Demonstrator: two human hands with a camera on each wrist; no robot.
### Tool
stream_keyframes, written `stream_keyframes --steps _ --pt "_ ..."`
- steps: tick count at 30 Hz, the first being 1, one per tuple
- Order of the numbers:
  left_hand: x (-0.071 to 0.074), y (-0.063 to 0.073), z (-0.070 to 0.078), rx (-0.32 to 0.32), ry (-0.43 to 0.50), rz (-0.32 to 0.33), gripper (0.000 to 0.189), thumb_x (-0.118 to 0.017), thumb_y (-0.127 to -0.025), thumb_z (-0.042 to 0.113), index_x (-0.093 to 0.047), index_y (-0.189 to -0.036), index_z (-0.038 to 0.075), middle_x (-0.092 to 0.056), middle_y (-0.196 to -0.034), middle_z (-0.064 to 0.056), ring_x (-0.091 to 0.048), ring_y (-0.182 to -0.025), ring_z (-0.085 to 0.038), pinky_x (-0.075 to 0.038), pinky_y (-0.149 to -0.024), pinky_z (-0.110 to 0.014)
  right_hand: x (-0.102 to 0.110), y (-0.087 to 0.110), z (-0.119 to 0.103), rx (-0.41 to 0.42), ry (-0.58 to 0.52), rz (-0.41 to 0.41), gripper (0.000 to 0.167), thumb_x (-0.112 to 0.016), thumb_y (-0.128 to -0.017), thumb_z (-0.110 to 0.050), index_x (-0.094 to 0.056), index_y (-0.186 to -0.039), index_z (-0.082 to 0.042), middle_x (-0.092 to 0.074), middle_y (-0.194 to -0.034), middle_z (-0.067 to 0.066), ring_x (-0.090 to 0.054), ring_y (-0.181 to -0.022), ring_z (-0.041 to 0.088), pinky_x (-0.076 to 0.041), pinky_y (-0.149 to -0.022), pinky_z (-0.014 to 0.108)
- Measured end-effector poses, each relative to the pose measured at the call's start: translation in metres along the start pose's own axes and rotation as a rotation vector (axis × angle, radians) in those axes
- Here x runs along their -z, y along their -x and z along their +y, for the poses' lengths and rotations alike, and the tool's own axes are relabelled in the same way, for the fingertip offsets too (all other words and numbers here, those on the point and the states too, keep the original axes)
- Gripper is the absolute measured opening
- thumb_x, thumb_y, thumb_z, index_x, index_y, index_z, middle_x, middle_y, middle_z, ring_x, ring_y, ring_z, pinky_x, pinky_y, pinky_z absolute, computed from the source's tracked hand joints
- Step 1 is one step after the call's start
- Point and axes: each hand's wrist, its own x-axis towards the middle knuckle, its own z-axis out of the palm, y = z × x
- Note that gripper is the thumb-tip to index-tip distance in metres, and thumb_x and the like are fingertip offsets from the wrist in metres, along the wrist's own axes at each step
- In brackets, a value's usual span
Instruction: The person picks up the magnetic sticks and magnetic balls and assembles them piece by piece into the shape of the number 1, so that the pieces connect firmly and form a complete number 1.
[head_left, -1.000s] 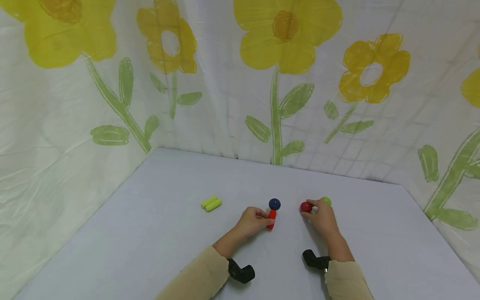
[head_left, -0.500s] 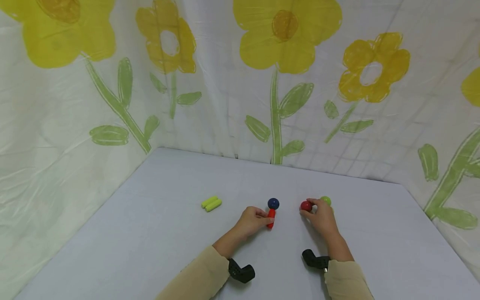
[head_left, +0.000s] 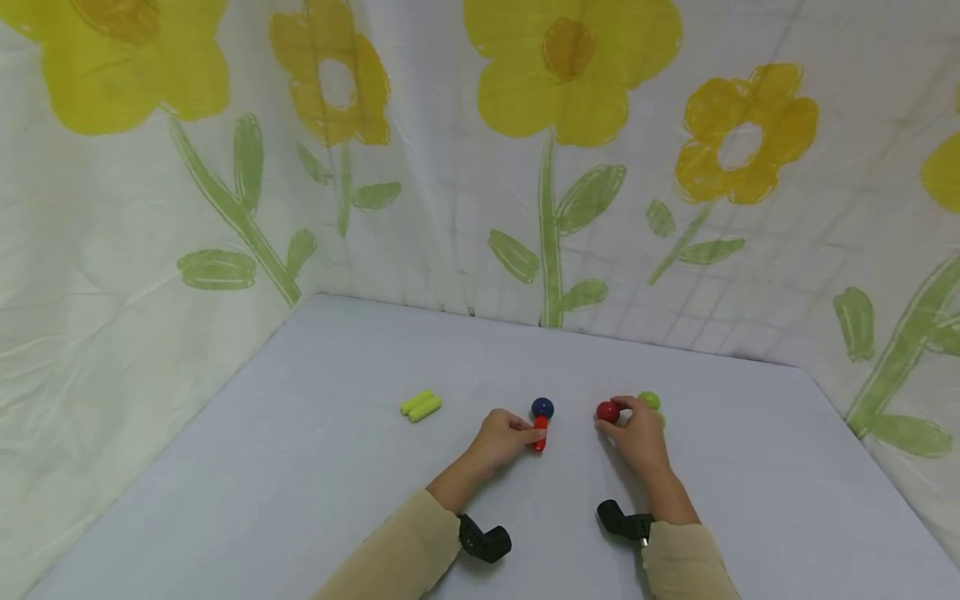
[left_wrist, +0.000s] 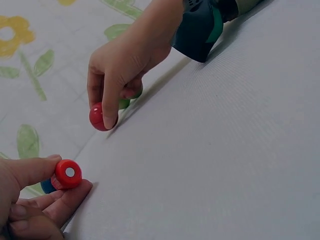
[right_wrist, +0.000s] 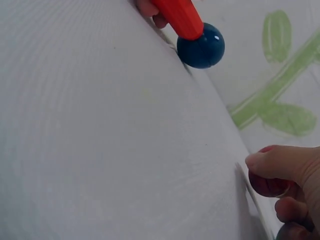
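Between thumb and fingers, my left hand (head_left: 501, 439) pinches a short red rod (head_left: 540, 434), whose near end shows a pale round spot in the left wrist view. A glossy blue ball (right_wrist: 201, 46) sits against the rod's far end. My right hand (head_left: 642, 435) holds a red ball (head_left: 608, 412) by thumb and fingertips, a little to the right of the blue ball. Partly hidden behind that hand are a light green ball (head_left: 649, 401) and another green piece (head_left: 660, 418).
Two yellow-green rods (head_left: 421, 406) lie side by side on the white table (head_left: 315, 467), left of the hands. A flower-printed curtain (head_left: 435, 167) hangs behind the table's far edge. Each wrist wears a black camera mount (head_left: 486, 543).
The left hand has lifted the near end of the red rod slightly and shifted a little left, the blue ball moving with it. The right hand and red ball have edged left.
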Motion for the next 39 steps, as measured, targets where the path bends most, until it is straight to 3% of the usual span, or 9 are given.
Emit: stream_keyframes --steps 7,21,29,39 --pt "0.001 -0.003 -0.001 0.007 0.01 0.013 0.022 -0.076 -0.084 0.016 -0.07 -0.083 -0.005 -0.061 -0.073 -0.002 -0.047 -0.07 -0.013 -0.036 -0.058 -0.023 -0.006 0.005 -0.004 0.012 -0.028 0.003 0.045 -0.077 -0.08 -0.004 -0.058 -0.118 0.012 -0.06 -0.108 0.026 -0.049 -0.065 0.018 -0.039 -0.053 0.024" --pt "0.002 -0.001 0.004 0.027 0.02 0.001 0.021 -0.075 -0.084 0.014 -0.069 -0.085 -0.006 -0.058 -0.074 -0.002 -0.044 -0.066 -0.013 -0.033 -0.053 -0.022 -0.02 0.032 -0.011 0.152 -0.027 0.051 0.041 -0.081 -0.077 -0.003 -0.064 -0.112 0.007 -0.062 -0.101 0.017 -0.05 -0.073 0.019 -0.042 -0.061 0.025" --pt "0.003 0.0 0.004 0.033 0.013 -0.008 0.021 -0.075 -0.085 0.015 -0.069 -0.085 -0.005 -0.059 -0.073 -0.002 -0.044 -0.065 -0.013 -0.032 -0.053 -0.024 -0.023 0.049 -0.024 0.199 -0.036 0.008 0.041 -0.082 -0.075 -0.004 -0.065 -0.111 0.003 -0.062 -0.098 0.011 -0.048 -0.071 0.016 -0.041 -0.058 0.023" --pt "0.0 -0.003 0.005 0.026 0.012 0.03 0.021 -0.076 -0.085 0.015 -0.069 -0.084 -0.005 -0.06 -0.076 -0.003 -0.045 -0.068 -0.014 -0.034 -0.055 -0.023 -0.029 0.053 -0.027 0.208 -0.074 -0.012 0.04 -0.083 -0.075 -0.004 -0.066 -0.111 0.002 -0.062 -0.095 0.008 -0.047 -0.07 0.014 -0.04 -0.058 0.022"
